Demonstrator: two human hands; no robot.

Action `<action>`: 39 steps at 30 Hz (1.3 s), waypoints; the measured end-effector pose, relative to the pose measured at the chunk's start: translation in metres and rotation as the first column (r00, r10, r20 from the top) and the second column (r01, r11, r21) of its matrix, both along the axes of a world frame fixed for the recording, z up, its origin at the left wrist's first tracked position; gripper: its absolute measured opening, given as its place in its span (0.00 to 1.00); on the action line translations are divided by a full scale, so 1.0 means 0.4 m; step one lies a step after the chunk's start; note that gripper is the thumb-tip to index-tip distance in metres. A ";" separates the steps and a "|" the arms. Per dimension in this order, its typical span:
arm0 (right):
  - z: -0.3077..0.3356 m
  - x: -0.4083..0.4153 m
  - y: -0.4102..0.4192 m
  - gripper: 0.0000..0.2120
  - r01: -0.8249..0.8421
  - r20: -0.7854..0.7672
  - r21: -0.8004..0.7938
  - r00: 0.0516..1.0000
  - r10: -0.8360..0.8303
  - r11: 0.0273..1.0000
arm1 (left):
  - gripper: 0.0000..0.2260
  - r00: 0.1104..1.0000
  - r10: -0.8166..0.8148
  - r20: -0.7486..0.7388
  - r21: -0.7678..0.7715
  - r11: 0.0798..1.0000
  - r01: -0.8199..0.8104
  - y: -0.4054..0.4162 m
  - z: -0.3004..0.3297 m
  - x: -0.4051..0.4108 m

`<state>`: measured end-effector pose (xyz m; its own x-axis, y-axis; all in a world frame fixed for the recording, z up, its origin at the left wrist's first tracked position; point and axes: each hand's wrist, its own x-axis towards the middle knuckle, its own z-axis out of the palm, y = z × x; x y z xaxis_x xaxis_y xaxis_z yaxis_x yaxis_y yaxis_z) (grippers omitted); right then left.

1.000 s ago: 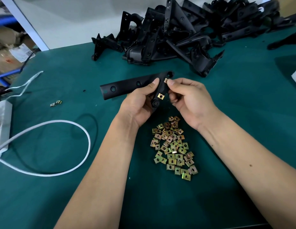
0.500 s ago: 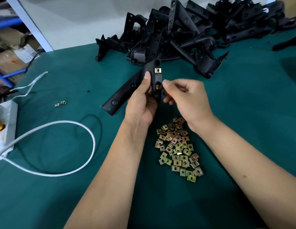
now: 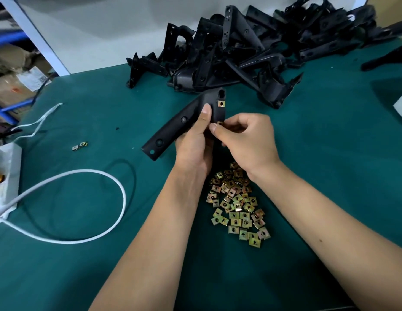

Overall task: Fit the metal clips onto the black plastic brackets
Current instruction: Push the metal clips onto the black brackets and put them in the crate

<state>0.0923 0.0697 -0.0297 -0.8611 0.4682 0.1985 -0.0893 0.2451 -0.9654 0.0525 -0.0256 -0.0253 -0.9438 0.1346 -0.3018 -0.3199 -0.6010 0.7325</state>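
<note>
Head view: two hands hold one bracket, two clips fitted.

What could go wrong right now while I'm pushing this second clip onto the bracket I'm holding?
The clip is pinched at the tips of your right hand, mostly hidden, so it may go on crooked or slip and drop into the loose clip pile. Your left hand grips the bracket in mid-air near one end, so pushing could twist it. The already fitted clip sits close by and might be knocked.
</note>
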 end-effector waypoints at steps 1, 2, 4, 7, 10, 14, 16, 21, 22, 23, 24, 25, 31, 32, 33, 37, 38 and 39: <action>0.000 0.000 0.001 0.07 -0.009 0.009 -0.030 1.000 0.009 1.000 | 0.19 1.000 -0.015 0.004 -0.012 1.000 0.015 0.000 0.000 0.001; -0.001 0.000 0.002 0.07 -0.015 0.017 -0.048 1.000 0.016 0.999 | 0.19 0.999 -0.040 0.005 -0.026 0.999 0.040 0.000 0.000 0.001; 0.001 0.001 0.012 0.07 0.008 0.023 -0.047 1.000 -0.007 0.999 | 0.15 0.996 -0.083 -0.019 -0.051 0.995 0.082 -0.001 -0.001 0.003; 0.017 0.008 0.049 0.10 0.106 0.012 -0.041 0.994 -0.105 0.994 | 0.06 0.991 -0.004 -0.133 -0.083 0.997 -0.007 -0.014 0.005 0.000; 0.040 0.036 0.113 0.13 0.211 0.002 -0.015 0.977 -0.211 0.977 | 0.07 0.951 0.004 -0.309 -0.108 0.993 -0.039 -0.020 0.025 0.012; 0.074 0.116 0.214 0.12 0.362 -0.074 -0.028 0.929 -0.363 0.932 | 0.05 0.867 -0.198 -0.457 -0.276 0.958 0.074 0.057 0.064 0.055; 0.091 0.170 0.273 0.16 0.432 -0.085 -0.054 0.896 -0.436 0.900 | 0.06 0.796 -0.337 -0.503 -0.401 0.907 0.131 0.124 0.089 0.084; 0.109 0.401 0.471 0.25 0.680 -0.092 0.009 0.731 -0.676 0.733 | 0.09 0.577 -0.614 -0.539 -0.564 0.771 0.294 0.350 0.150 0.217; 0.104 0.461 0.511 0.25 0.728 -0.104 -0.002 0.682 -0.724 0.686 | 0.10 0.513 -0.666 -0.542 -0.603 0.733 0.315 0.400 0.157 0.257; 0.093 0.528 0.549 0.24 0.773 -0.113 -0.019 0.628 -0.770 0.634 | 0.11 0.444 -0.721 -0.531 -0.648 0.684 0.335 0.453 0.161 0.305; 0.079 0.599 0.581 0.23 0.814 -0.119 -0.038 0.572 -0.811 0.580 | 0.12 0.379 -0.775 -0.507 -0.695 0.627 0.352 0.504 0.161 0.356; 0.059 0.667 0.605 0.21 0.848 -0.120 -0.066 0.517 -0.848 0.526 | 0.12 0.314 -0.820 -0.479 -0.743 0.569 0.353 0.553 0.155 0.406; -0.190 1.021 0.701 0.20 0.971 0.192 -0.098 0.234 -0.953 0.218 | 0.09 -0.152 -0.961 -0.231 -0.973 0.232 0.012 0.791 0.034 0.740; -0.248 1.059 0.706 0.22 0.980 0.292 -0.034 0.195 -0.936 0.194 | 0.10 -0.193 -0.972 -0.134 -0.990 0.142 -0.027 0.809 -0.006 0.780; -0.300 1.092 0.711 0.23 0.984 0.381 0.026 0.155 -0.912 0.178 | 0.10 -0.216 -0.976 -0.039 -0.998 0.050 -0.047 0.822 -0.050 0.810; -0.457 1.181 0.710 0.25 0.942 0.614 0.227 0.060 -0.787 0.249 | 0.09 -0.214 -0.949 0.229 -0.972 -0.233 -0.005 0.814 -0.221 0.854; -0.483 1.200 0.711 0.27 0.913 0.662 0.285 0.032 -0.748 0.291 | 0.09 -0.211 -0.940 0.267 -0.962 -0.273 0.002 0.804 -0.252 0.855; -0.503 1.215 0.710 0.27 0.888 0.709 0.319 0.008 -0.706 0.331 | 0.09 -0.211 -0.932 0.295 -0.953 -0.302 0.000 0.795 -0.276 0.855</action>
<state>0.5783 0.3539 -0.2307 0.3175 0.8868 -0.3357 0.6608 -0.4609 -0.5924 0.3946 0.2923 -0.1356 -0.0963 0.8996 -0.4259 0.7836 0.3323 0.5249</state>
